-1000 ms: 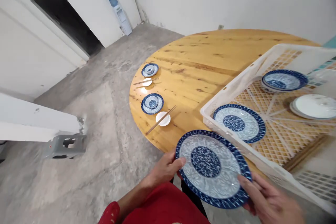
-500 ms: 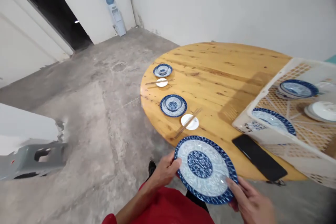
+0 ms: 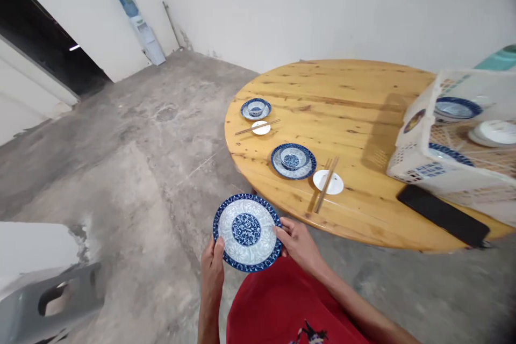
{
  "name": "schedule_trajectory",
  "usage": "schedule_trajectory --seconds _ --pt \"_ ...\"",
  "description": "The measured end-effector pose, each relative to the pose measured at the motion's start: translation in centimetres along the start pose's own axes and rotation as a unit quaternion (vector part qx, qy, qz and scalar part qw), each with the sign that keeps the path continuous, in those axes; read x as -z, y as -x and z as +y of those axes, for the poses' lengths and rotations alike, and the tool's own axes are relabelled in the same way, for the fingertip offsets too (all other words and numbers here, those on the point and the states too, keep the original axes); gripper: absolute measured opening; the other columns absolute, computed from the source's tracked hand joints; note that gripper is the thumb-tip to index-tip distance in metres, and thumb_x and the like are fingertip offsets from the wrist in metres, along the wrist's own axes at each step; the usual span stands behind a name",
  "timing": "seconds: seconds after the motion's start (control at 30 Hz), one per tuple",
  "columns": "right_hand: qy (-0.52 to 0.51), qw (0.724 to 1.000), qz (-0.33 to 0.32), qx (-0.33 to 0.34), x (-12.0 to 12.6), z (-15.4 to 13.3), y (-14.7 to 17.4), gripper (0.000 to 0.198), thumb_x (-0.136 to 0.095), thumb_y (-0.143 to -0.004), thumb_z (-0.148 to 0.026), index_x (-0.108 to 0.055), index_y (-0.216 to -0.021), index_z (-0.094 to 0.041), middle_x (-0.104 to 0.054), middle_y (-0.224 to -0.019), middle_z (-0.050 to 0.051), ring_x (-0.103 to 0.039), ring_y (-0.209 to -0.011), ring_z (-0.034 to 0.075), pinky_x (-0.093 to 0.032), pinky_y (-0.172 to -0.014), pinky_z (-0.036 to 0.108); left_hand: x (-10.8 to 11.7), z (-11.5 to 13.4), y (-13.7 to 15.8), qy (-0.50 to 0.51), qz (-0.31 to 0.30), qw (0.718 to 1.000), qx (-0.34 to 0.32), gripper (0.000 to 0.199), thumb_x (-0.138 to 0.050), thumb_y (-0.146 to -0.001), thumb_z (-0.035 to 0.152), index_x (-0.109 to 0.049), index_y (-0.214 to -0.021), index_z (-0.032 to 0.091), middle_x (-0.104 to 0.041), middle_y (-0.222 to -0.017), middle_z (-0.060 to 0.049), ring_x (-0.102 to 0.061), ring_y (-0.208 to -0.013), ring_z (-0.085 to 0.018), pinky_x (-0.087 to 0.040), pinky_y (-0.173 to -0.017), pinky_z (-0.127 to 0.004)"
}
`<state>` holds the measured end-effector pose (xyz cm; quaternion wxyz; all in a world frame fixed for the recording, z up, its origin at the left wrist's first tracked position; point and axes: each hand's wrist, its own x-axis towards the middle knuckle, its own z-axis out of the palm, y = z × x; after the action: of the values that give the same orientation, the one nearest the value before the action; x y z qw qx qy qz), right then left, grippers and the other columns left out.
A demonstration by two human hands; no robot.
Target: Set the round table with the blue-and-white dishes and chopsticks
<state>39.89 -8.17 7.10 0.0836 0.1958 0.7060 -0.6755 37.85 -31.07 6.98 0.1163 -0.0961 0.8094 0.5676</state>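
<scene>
A blue-and-white patterned plate (image 3: 258, 215) is held between both hands, off the table's near edge and over the floor. My left hand (image 3: 212, 263) grips its left rim, thumb on top. On the opposite rim my right hand (image 3: 297, 242) is closed, with the thumb lying on the plate's face. Just beyond, a bowl (image 3: 294, 158) sits on a matching plate (image 3: 293, 174). To its right, chopsticks (image 3: 326, 185) lie across a small white dish (image 3: 334, 183). Farther back stand another bowl (image 3: 256, 109) on a plate and a white dish (image 3: 261, 128) with chopsticks.
The round wooden table (image 3: 322, 97) carries a white plastic basket (image 3: 411, 145) with crockery at right. A black phone (image 3: 443, 215) lies in front of the basket. A grey stool (image 3: 76, 301) stands at lower left, and a water dispenser (image 3: 147, 40) by the wall.
The plate and both hands have moved left, away from over the table edge. My view has turned, so the basket and phone sit farther right.
</scene>
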Motion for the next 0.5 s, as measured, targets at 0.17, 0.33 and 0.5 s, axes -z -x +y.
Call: schedule_trajectory --seconds 0.17,0.33,0.5 --pt "0.009 1.0 -0.003 0.0 -3.0 -0.2 -5.9 0.039 -0.053 -0.076 -0.059 -0.038 -0.066 -0.025 -0.043 -0.052 -0.006 -0.047 -0.038 0.012 -0.033 -0.041 0.023 1.9 1.1 -5.4 -0.012 0.011 1.0 0.014 0.06 -0.052 -0.089 0.067 -0.073 -0.101 0.012 -0.074 -0.099 -0.013 -0.065 -0.097 -0.028 -0.052 -0.09 -0.035" --pt "-0.024 1.0 -0.003 0.007 -6.3 -2.0 -13.5 0.039 -0.051 -0.075 -0.061 -0.04 -0.068 -0.025 -0.045 -0.052 -0.006 -0.047 -0.038 0.012 -0.032 -0.041 0.023 4.3 2.1 -14.0 -0.035 0.034 0.999 0.022 0.069 -0.058 -0.079 0.072 -0.074 -0.106 0.01 -0.075 -0.113 -0.017 -0.064 -0.117 -0.035 -0.051 -0.102 -0.039" --pt "-0.046 0.999 0.003 0.023 -9.2 -5.3 -21.2 0.035 -0.056 -0.079 -0.054 -0.041 -0.068 -0.024 -0.044 -0.05 -0.006 -0.046 -0.041 0.013 -0.033 -0.041 0.023 6.9 3.6 -22.1 -0.042 0.026 0.999 0.019 0.065 -0.061 -0.079 0.069 -0.074 -0.107 0.012 -0.075 -0.115 -0.017 -0.064 -0.122 -0.034 -0.051 -0.104 -0.039"
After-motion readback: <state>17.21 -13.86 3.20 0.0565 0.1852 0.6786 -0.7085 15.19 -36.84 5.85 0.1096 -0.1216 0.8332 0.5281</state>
